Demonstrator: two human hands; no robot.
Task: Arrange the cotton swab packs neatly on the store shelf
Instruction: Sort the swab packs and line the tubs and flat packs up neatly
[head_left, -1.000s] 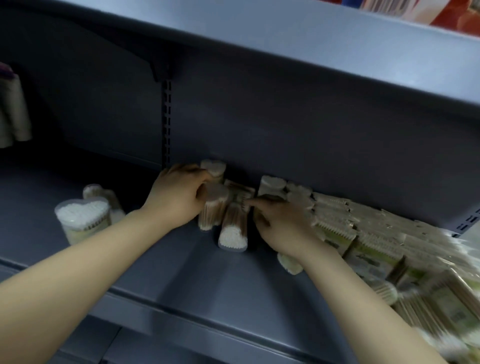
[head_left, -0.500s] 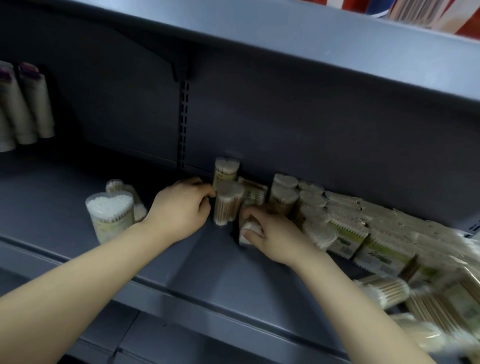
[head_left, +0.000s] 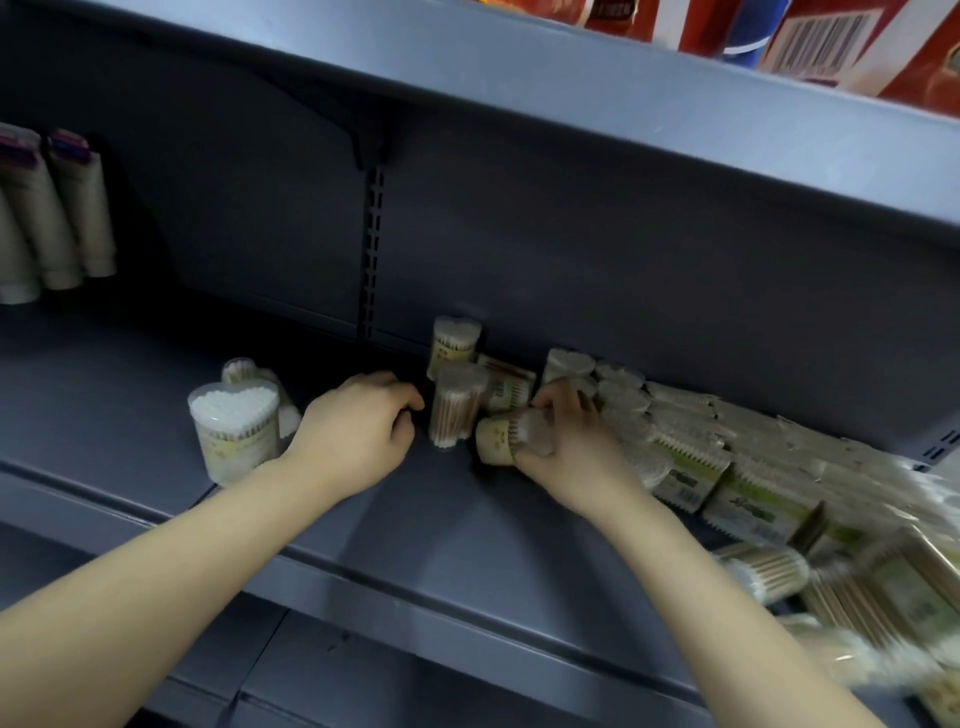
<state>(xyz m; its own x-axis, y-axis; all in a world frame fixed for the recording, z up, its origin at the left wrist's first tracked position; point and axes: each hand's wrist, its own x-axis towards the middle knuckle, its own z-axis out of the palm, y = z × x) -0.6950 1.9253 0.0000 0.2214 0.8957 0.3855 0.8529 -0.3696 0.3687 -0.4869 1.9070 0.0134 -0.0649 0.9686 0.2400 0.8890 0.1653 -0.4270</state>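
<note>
Right hand (head_left: 566, 447) grips a small clear tub of cotton swabs (head_left: 511, 440), fingers curled over it, tub tipped on its side just above the shelf (head_left: 467, 525). Left hand (head_left: 358, 431) loosely curled beside an upright tub (head_left: 456, 402), fingertips near it; contact not clear, nothing plainly held. 1 more upright tub (head_left: 453, 343) stands behind against the back panel (head_left: 623, 291). Judged light, rigid thin plastic, smooth and a bit slippery; tall and narrow, so likely to topple. Best taken round the middle of the wall. Heart-shaped tub (head_left: 236, 436) stands apart to the left. Bagged swab packs (head_left: 727, 467) sprawl right, overlapping. Shelf is flat grey metal, dim under the upper shelf (head_left: 519, 88); pale tubes (head_left: 57, 218) far left.
</note>
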